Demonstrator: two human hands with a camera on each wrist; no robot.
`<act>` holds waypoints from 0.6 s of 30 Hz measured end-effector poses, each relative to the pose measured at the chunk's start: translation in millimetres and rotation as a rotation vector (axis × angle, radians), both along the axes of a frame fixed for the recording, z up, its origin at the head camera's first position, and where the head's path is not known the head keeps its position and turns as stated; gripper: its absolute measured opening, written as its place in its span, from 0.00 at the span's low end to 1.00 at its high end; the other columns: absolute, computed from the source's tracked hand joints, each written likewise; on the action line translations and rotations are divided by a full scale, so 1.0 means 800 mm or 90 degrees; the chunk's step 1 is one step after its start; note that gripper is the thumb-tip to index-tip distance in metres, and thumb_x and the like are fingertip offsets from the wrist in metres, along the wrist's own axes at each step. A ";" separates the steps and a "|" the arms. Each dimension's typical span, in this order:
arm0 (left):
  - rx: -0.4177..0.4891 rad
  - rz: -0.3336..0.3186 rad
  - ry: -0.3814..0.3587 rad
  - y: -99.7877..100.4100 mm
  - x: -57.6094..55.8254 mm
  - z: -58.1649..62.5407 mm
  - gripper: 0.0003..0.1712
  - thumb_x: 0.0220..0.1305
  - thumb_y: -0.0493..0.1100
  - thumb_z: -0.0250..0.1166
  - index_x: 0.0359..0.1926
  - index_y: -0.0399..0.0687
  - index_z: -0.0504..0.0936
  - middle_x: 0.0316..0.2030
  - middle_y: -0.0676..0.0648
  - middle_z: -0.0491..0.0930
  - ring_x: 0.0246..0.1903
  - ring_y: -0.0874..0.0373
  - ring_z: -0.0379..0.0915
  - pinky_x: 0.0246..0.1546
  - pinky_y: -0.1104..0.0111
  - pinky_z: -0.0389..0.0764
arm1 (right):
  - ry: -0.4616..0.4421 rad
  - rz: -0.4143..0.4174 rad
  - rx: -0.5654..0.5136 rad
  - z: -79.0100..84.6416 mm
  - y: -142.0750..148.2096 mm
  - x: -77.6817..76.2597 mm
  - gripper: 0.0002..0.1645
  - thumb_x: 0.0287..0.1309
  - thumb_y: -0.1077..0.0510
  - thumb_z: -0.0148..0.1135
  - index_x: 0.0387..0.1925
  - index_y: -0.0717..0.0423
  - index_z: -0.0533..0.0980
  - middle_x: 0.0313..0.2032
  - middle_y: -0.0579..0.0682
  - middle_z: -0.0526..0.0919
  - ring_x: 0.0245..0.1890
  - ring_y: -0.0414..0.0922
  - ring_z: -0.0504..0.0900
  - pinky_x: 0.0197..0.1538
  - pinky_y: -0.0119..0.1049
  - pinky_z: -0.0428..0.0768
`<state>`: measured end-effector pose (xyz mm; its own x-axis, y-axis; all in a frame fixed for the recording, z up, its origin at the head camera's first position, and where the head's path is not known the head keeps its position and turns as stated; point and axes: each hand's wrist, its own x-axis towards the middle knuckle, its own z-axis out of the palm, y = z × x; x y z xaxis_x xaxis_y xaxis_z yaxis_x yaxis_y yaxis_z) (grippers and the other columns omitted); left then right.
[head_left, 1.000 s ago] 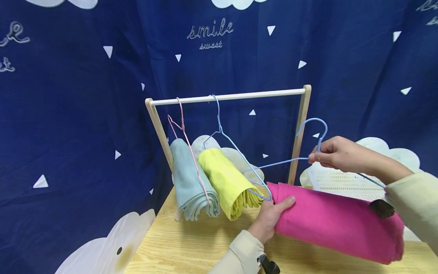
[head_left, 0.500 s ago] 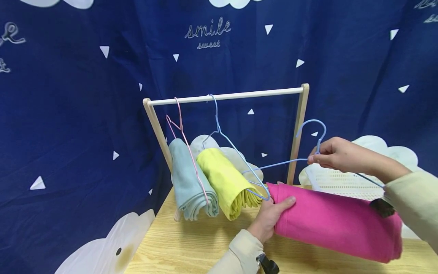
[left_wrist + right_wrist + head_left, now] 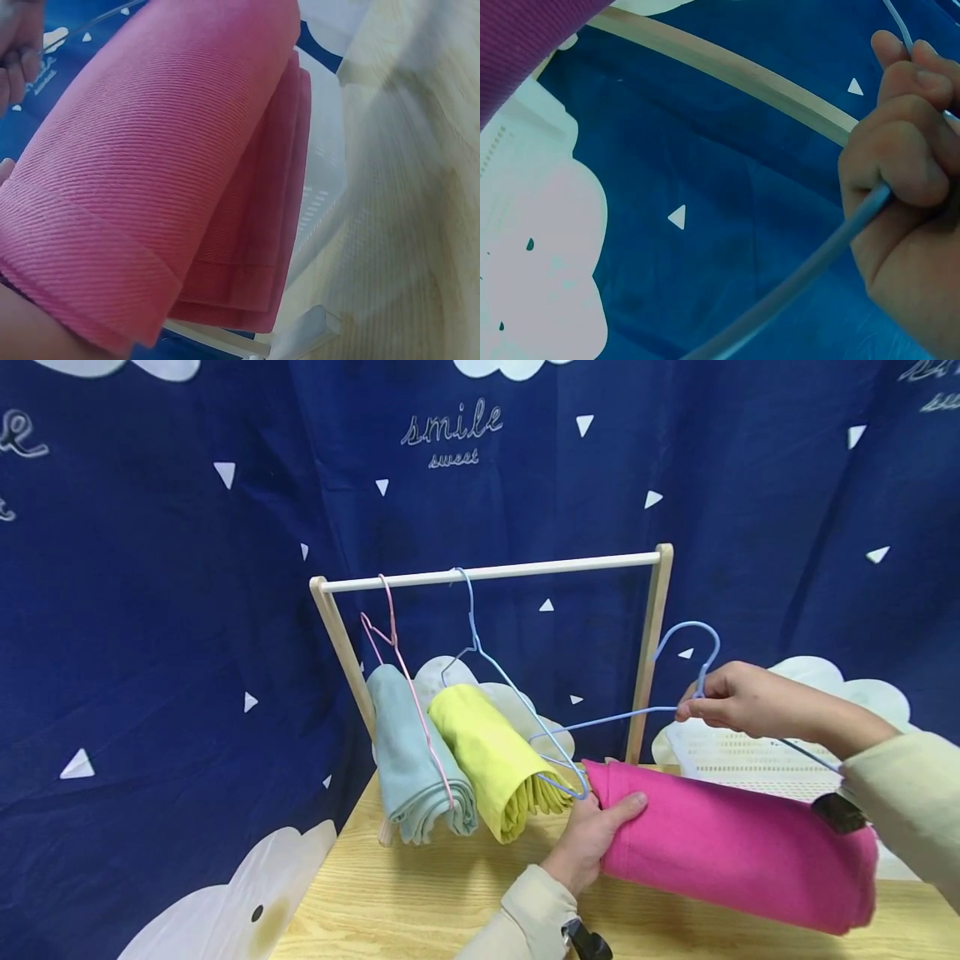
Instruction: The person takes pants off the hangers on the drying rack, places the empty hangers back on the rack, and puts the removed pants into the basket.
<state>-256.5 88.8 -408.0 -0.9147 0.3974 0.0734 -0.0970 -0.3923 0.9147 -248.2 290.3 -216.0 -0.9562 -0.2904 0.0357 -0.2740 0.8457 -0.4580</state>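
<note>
While your left hand (image 3: pixel 588 839) grips one end of the folded pink cloth (image 3: pixel 735 843) above the table (image 3: pixel 390 910), your right hand (image 3: pixel 742 697) curls its fingers round the blue hanger (image 3: pixel 630 716) just below its hook.
Judging by its thick, ribbed layers, the cloth should feel light, soft and grippy, not fragile but prone to sag; hold all layers together near the edge, thumb on top. Thin and probably springy, the hanger's wire is best pinched at the neck.

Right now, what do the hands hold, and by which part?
Left hand: the folded pink cloth, by its left end. Right hand: the blue wire hanger, by its neck.
</note>
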 end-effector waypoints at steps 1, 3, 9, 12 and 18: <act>-0.002 0.000 -0.001 0.000 0.000 0.000 0.16 0.61 0.43 0.70 0.49 0.49 0.78 0.38 0.53 0.86 0.35 0.62 0.84 0.41 0.69 0.84 | 0.005 0.001 0.003 -0.001 0.000 0.000 0.19 0.69 0.51 0.58 0.23 0.56 0.79 0.14 0.41 0.60 0.13 0.34 0.57 0.18 0.30 0.62; -0.002 0.000 -0.005 0.000 0.000 0.000 0.16 0.60 0.43 0.70 0.48 0.49 0.79 0.37 0.53 0.86 0.35 0.62 0.83 0.40 0.69 0.84 | 0.014 -0.002 0.010 -0.002 0.001 -0.001 0.21 0.69 0.52 0.58 0.20 0.56 0.76 0.15 0.41 0.61 0.13 0.34 0.58 0.18 0.29 0.62; 0.015 -0.001 0.000 0.001 -0.001 0.000 0.17 0.59 0.42 0.71 0.49 0.50 0.78 0.39 0.53 0.86 0.37 0.62 0.83 0.42 0.68 0.83 | 0.053 -0.006 0.032 -0.005 0.001 -0.003 0.20 0.68 0.52 0.59 0.19 0.53 0.78 0.18 0.41 0.65 0.15 0.34 0.59 0.19 0.29 0.62; 0.025 0.002 0.005 0.001 -0.001 0.001 0.19 0.59 0.42 0.71 0.50 0.50 0.78 0.40 0.52 0.85 0.38 0.61 0.83 0.44 0.68 0.83 | 0.081 -0.009 0.042 -0.006 0.000 -0.003 0.17 0.67 0.51 0.60 0.23 0.51 0.83 0.18 0.41 0.65 0.17 0.34 0.59 0.20 0.29 0.61; 0.025 0.005 -0.001 0.001 0.002 0.003 0.18 0.59 0.42 0.71 0.50 0.49 0.78 0.40 0.51 0.85 0.38 0.61 0.84 0.44 0.68 0.83 | 0.095 -0.012 0.047 -0.011 -0.002 0.000 0.18 0.67 0.52 0.60 0.21 0.52 0.79 0.18 0.41 0.65 0.17 0.34 0.59 0.20 0.30 0.61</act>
